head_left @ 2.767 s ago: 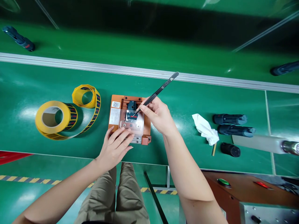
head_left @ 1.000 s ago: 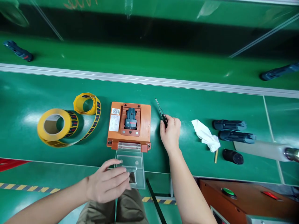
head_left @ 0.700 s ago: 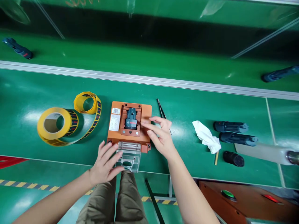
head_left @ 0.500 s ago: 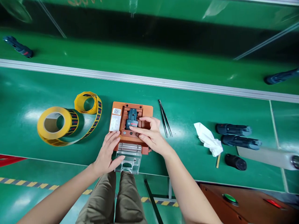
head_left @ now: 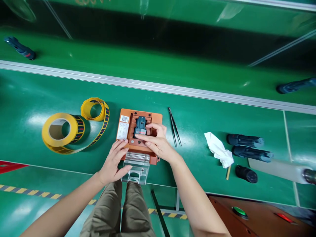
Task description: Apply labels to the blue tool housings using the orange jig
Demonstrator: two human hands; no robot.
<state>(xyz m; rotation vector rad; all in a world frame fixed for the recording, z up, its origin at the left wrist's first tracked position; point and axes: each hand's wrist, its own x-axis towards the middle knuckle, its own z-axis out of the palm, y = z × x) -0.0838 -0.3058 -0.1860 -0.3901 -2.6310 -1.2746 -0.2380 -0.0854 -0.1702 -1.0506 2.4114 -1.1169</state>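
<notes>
A dark blue plastic part point(head_left: 141, 123), shaped like a small power-tool battery, lies in the recess of an orange fixture point(head_left: 156, 116). On its near end is a grey label with red print point(head_left: 140, 131). My right hand point(head_left: 159, 141) reaches in from the right, one fingertip on this label and another beside the part's right edge; its fingers are spread. Flat along the fixture's near left edge rests my left hand point(head_left: 115, 162), fingers extended and thumb out over the clear hinged cover point(head_left: 135, 168). The cover is folded down toward me.
Left of the fixture stands a yellow label roll point(head_left: 46, 131), its strip running to a smaller coil point(head_left: 86, 110). Black tweezers point(head_left: 174, 126) lie to the right. Beyond are a white cloth point(head_left: 218, 149), dark blue parts point(head_left: 244, 140), a black cylinder point(head_left: 246, 173) and a green button point(head_left: 239, 211).
The view has shifted slightly. Both hands keep nearly the same places, with a right fingertip still on the label.
</notes>
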